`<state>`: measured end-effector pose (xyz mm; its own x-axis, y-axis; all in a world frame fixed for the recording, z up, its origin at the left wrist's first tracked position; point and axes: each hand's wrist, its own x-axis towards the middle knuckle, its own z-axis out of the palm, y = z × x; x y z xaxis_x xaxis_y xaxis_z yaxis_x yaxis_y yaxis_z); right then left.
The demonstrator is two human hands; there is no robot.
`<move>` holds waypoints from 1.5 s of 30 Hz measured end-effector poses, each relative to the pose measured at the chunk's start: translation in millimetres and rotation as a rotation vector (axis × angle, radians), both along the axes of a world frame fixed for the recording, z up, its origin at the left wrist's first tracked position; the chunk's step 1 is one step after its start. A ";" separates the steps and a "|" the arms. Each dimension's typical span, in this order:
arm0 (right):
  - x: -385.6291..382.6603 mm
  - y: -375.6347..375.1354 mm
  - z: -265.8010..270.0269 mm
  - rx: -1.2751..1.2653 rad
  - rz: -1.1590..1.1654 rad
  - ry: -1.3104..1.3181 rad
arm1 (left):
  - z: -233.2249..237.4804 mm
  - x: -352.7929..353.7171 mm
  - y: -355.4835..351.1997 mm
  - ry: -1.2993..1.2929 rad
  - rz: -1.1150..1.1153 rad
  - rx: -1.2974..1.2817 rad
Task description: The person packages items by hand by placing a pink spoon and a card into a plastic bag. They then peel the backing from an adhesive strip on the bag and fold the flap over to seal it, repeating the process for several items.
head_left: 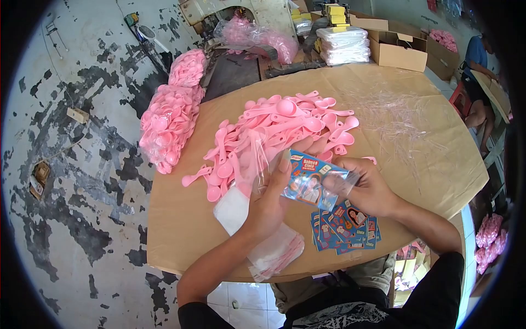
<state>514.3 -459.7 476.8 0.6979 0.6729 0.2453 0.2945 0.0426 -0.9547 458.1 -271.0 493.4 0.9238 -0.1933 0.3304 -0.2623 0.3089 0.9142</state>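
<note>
Head cam, only the one view. Both hands meet in the middle of the cardboard-covered surface [186,230]. The left hand [268,200] has its grip closed on the left edge of one blue card [308,183]. The right hand [368,191] pinches the card's right end, where a bit of clear sleeve [344,182] wraps it. The card is held just off the surface, tilted.

Containers:
- Two big clear bags stuffed with pink spoons sit at 9 to 10 o'clock from the hands, the larger bag [170,123] and the smaller bag [189,66] behind it.
- One open cardboard box [397,50] is at 1 o'clock. I can't see what's in it.

Counts:
- One card in hand.
- One fanned stack of cards [345,229] at 5 o'clock.
- One heap of loose spoons [274,131] at 12, way too many to count.
- One pile of filled sleeves [271,249] under the left wrist.
- One scatter of empty sleeves [394,112] at 2.
</note>
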 end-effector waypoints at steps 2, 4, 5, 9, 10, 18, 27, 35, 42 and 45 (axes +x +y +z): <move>-4.6 4.8 5.3 0.075 -0.003 0.152 | -1.6 -1.2 1.2 0.013 0.008 -0.022; -4.5 5.3 1.7 0.081 -0.034 0.075 | -6.7 -1.5 -2.1 -0.001 0.011 -0.009; -4.9 5.6 -0.7 0.084 -0.051 0.038 | -9.6 -3.0 -2.1 -0.048 -0.013 0.027; -11.8 12.6 1.8 0.219 0.017 -0.053 | -7.2 -8.6 -4.8 -0.075 -0.061 0.058; -16.5 14.3 11.6 0.183 -0.007 -0.012 | -4.1 -12.4 -4.8 -0.038 -0.042 0.087; 12.7 -4.2 -1.2 0.139 0.138 0.141 | 10.1 -10.9 1.8 0.036 0.056 -0.094; 36.7 -33.6 23.9 0.068 0.017 -0.114 | 7.9 9.3 32.2 -0.066 0.247 0.151; 49.8 -40.6 -9.4 -0.853 -0.099 -0.767 | -7.8 25.6 43.4 -0.151 0.243 0.096; 51.1 -51.9 -0.2 -0.777 -0.163 -0.719 | -11.9 27.3 45.1 -0.179 0.173 0.061; 37.9 -45.8 23.8 -0.555 -0.243 -0.249 | -12.4 26.4 46.0 -0.157 0.174 0.062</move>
<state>552.2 -505.5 500.7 0.8131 0.5765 0.0805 0.4486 -0.5325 -0.7177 484.6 -225.0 481.0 0.8832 -0.0599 0.4652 -0.4472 0.1915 0.8737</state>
